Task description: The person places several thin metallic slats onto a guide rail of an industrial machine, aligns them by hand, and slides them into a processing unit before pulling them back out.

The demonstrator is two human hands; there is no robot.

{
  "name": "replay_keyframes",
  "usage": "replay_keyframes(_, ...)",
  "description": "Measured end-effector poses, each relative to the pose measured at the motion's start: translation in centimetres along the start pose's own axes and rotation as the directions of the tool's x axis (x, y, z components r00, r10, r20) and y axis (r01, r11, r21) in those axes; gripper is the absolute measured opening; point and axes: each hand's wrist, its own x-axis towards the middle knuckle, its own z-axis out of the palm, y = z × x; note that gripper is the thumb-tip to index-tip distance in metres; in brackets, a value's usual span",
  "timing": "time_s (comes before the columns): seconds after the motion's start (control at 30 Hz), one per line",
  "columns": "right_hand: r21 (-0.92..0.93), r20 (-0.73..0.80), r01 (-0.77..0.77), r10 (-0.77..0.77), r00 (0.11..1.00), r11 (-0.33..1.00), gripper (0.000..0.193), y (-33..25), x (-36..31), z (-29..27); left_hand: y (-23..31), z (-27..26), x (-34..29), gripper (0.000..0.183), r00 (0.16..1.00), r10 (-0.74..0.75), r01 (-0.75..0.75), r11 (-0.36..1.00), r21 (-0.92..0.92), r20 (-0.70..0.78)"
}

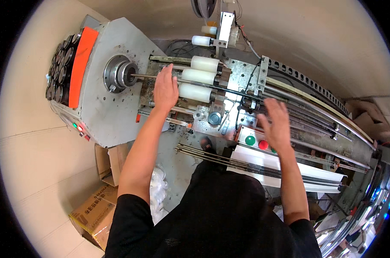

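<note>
My left hand (165,89) lies across a thin metal rod (144,76), its fingers stretched out rather than wrapped round it. Whether the palm touches the rod I cannot tell. One end of the rod sits in the round steel chuck (121,74) of a grey machine. From there it runs right, above several white rollers (198,77). My right hand (275,122), slightly blurred, is spread over the machine's right part, holding nothing visible. Below its fingers is a small panel with a green button (250,140) and a red button (263,145).
Several thin rods (229,161) lie along a white trough (309,186) between my body and the machine. Long steel guide rails (328,112) extend right. Cardboard boxes (94,210) and white plastic wrap (158,189) are at lower left. A spool (202,6) stands at the back.
</note>
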Motion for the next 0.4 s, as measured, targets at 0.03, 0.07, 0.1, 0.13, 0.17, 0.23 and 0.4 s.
replay_keyframes(0.03, 0.088, 0.048, 0.030, -0.034, 0.998, 0.996, 0.051, -1.8, 0.7, 0.4, 0.9, 0.4, 0.2, 0.050, 1.000, -0.016, 0.016, 1.000, 0.008, -0.005)
replay_keyframes(0.07, 0.079, 0.077, 0.094, -0.100, 0.992, 0.992, 0.054, -2.7, 1.1, 1.6, 1.7, 0.9, 0.5, 0.053, 1.000, -0.028, 0.028, 1.000, 0.012, 0.010)
replay_keyframes(0.1, 0.132, 0.092, 0.156, -0.169, 0.981, 0.979, 0.056, -3.5, 1.6, 2.7, 2.4, 1.4, 0.7, 0.054, 0.999, -0.033, 0.033, 0.999, 0.027, 0.011)
replay_keyframes(0.13, 0.226, 0.078, 0.203, -0.226, 0.971, 0.953, 0.056, -4.3, 2.1, 3.8, 3.0, 1.9, 0.8, 0.055, 0.999, -0.038, 0.037, 0.998, 0.044, 0.011)
replay_keyframes(0.17, 0.262, 0.082, 0.242, -0.272, 0.959, 0.934, 0.050, -5.7, 2.8, 4.1, 3.6, 2.3, 0.7, 0.057, 0.999, -0.046, 0.045, 0.997, 0.060, 0.012)
replay_keyframes(0.23, 0.343, 0.014, 0.348, -0.375, 0.927, 0.872, 0.047, -6.4, 3.9, 6.0, 5.0, 3.2, 0.8, 0.062, 0.995, -0.091, 0.088, 0.993, 0.081, 0.028)
replay_keyframes(0.4, 0.424, 0.212, 0.397, -0.516, 0.830, 0.814, 0.048, -7.1, 4.4, 11.5, 5.7, 5.4, -0.2, 0.073, 0.993, -0.111, 0.103, 0.975, 0.198, 0.028)
